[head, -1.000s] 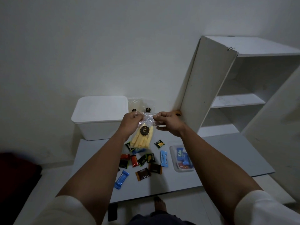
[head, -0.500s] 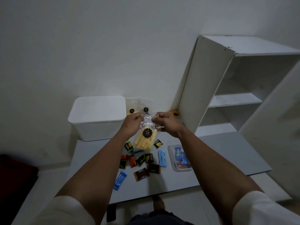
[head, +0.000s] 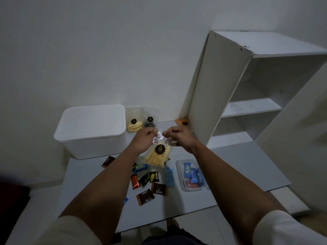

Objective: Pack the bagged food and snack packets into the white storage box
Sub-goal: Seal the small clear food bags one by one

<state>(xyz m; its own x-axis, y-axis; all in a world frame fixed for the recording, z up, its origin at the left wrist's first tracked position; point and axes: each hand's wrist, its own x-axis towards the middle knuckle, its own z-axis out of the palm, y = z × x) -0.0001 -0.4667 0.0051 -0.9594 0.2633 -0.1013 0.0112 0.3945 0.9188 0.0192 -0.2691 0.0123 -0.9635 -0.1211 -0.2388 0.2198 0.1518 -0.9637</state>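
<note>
A clear bag of yellow sticks (head: 157, 155) with a black round label hangs above the table, held by its crumpled top. My left hand (head: 144, 139) grips the top's left side and my right hand (head: 179, 137) grips the right side, knuckles nearly touching. The white storage box (head: 92, 131) stands at the table's back left with its lid on. Two more clear bags (head: 135, 121) lean on the wall beside it. Several small snack packets (head: 152, 183) in blue, red, black and brown lie scattered under my forearms.
A clear tub (head: 192, 175) holding blue and red packets sits at the right of the grey table (head: 238, 167). A white shelf unit (head: 247, 96) stands at the back right, with an orange bag (head: 182, 122) at its foot. A dark red object (head: 12, 200) is at lower left.
Both hands have drawn closer together on the bag's top, bunching it. The bag hangs slightly lower over the packets; a brown packet near the box has come into view.
</note>
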